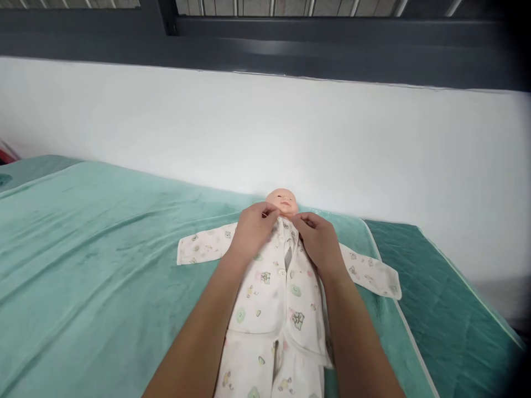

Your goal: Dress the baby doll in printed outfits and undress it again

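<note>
Your two hands meet the neckline of a doll (285,200), which lies on its back at the middle of the scene, its head at the far end close to the white wall (265,132) and its body running toward you. Your left hand (255,226) has thumb and fingertips pinched together on the left side of the collar of the patterned jacket (263,301); your right hand (318,240) is likewise closed on the right side of the collar. The two hands are near each other but apart, with the upper front of the jacket between them. Below your fingers the front edges part in a narrow gap, and a pale button (282,272) sits beside the opening. The left sleeve (205,245) extends flat to the left, and the right sleeve (371,271) slants to the right and nearer to you. The jacket's rounded hem overlaps matching trousers (249,365) at the near edge, between your forearms. Beneath the doll spreads a teal cover (103,260), creased on the left and edged with pale piping on the right; beyond that edge lies a darker green quilted surface (448,309). Above the wall, at the far side, runs a dark frame (265,47) with metal bars (271,8) behind it.
</note>
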`<action>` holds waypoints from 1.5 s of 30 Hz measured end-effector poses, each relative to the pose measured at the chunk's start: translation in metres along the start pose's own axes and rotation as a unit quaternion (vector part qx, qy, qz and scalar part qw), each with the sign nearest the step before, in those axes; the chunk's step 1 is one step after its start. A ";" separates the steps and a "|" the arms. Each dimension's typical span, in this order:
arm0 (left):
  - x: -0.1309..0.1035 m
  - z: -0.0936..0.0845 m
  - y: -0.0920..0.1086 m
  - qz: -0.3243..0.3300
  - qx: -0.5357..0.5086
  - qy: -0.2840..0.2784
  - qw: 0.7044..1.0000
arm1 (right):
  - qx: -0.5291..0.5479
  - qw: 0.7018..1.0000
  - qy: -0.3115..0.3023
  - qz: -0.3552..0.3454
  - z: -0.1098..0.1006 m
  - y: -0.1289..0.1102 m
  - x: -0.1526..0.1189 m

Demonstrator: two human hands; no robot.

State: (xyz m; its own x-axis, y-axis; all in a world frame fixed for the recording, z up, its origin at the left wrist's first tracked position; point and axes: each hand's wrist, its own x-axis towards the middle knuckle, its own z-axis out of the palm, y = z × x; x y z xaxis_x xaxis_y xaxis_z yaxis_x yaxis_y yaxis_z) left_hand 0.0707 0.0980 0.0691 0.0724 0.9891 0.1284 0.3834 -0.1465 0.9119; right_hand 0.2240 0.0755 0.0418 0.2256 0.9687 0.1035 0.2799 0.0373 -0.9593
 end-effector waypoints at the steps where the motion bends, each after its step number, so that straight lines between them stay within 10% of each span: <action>1: 0.000 0.002 -0.004 0.010 0.019 0.000 1.000 | -0.001 1.000 -0.006 -0.007 0.001 0.001 0.001; 45: 0.004 0.014 -0.021 0.038 0.005 -0.005 0.999 | -0.031 0.997 -0.057 -0.050 0.002 0.014 0.004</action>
State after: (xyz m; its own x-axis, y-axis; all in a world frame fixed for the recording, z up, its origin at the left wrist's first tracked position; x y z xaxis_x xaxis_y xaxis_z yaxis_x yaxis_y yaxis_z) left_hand 0.0755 0.1048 0.0450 0.1112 0.9749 0.1927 0.3853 -0.2211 0.8959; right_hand 0.2265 0.0806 0.0285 0.0874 0.9826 0.1636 0.3537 0.1229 -0.9273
